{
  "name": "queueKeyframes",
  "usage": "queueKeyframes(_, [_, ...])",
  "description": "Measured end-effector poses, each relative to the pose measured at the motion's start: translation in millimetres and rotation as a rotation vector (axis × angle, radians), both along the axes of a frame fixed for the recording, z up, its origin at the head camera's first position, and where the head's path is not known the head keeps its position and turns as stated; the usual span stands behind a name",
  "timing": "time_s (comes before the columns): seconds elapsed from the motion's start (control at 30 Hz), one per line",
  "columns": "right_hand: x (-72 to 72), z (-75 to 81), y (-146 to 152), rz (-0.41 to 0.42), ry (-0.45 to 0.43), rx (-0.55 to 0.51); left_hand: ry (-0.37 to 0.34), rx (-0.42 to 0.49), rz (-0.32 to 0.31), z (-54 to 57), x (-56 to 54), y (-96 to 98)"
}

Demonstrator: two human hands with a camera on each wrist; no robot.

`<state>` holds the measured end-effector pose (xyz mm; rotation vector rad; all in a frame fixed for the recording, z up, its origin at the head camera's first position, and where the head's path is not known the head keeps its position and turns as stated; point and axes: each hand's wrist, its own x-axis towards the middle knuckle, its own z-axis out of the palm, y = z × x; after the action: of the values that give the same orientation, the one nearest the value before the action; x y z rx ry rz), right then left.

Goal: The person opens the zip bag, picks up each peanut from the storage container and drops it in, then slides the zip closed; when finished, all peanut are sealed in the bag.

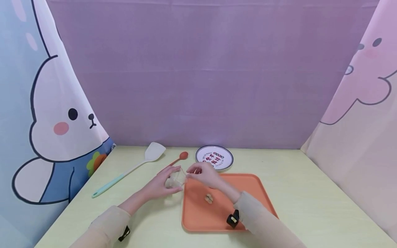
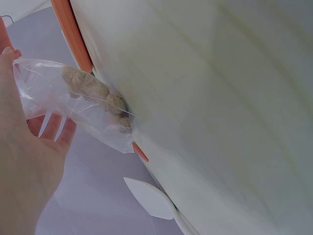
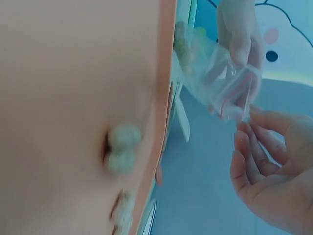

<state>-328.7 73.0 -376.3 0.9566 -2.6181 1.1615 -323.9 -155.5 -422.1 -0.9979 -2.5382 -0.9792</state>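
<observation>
A clear zip-top plastic bag [image 1: 177, 178] is held up at the left edge of the orange tray [image 1: 193, 220]. Inside it, in the left wrist view, are several tan peanuts [image 2: 90, 87], gathered at the bag's lower end. My left hand [image 1: 159, 186] grips the bag, thumb on one side and fingers on the other. The right hand [image 1: 206, 175] pinches the bag's top edge with its fingertips, close to the red zip line [image 3: 227, 100]. On the tray lie peanuts [image 1: 209, 198]; the right wrist view shows them as two blurred lumps [image 3: 122, 149].
A white plate [image 1: 214, 157] with red characters stands behind the tray. Left of it lie a red spoon [image 1: 183, 155] and a white spatula [image 1: 154, 152] with a mint-green handle. A purple cloth [image 1: 201, 79] rises at the table's back edge.
</observation>
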Motion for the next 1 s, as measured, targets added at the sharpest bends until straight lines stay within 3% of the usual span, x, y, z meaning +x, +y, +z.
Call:
queueKeyframes(0.3, [-10.0, 2.1, 35.9, -0.011, -0.018, 0.004, 0.023, -0.016, 0.003, 0.8, -0.8, -0.1])
queueKeyframes(0.7, [-26.1, -15.9, 69.7, -0.044, -0.015, 0.052, 0.054, -0.007, -0.004, -1.5, -2.3, -0.7])
queueKeyframes(1.0, [-31.0, -25.9, 88.6, -0.041, -0.076, 0.107, 0.016, -0.013, 0.006, -2.1, -0.3, 1.2])
